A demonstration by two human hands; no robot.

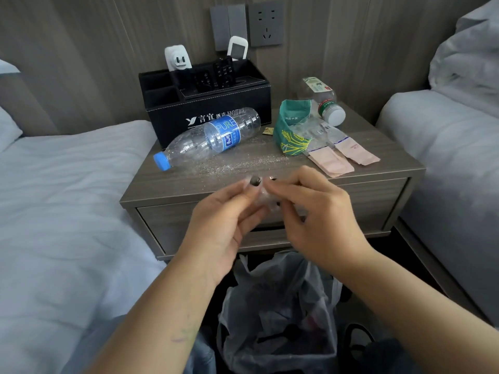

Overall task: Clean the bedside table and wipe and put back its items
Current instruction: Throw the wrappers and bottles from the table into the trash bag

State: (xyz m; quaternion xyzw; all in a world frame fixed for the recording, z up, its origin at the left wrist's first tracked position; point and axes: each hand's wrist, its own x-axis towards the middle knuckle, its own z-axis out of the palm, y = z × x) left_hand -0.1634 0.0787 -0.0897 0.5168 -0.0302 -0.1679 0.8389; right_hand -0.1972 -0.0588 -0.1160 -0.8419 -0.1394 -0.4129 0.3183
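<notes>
Evidently you're clearing litter: both hands, left hand (229, 209) and right hand (310, 209), pinch a crumpled clear plastic wrapper (266, 197) above the lined grey waste bin (280, 306); drop it in.

Pretty clearly a hotel room, twin setup. There's a bed with white sheets (67, 198) on the left and another bed (445, 157) on the right, with a grey wood-grain bedside counter (270, 171) squeezed between them. The giveaway is the black organiser box (210, 103) at the back of it, printed with a logo and the word HOTEL, holding remote controls (224, 72). Behind it the wall is grey panelling with a switch plate (228, 25) and power socket (266, 24). A bin lined with a plastic bag (278, 306) sits on the floor in front.
</notes>
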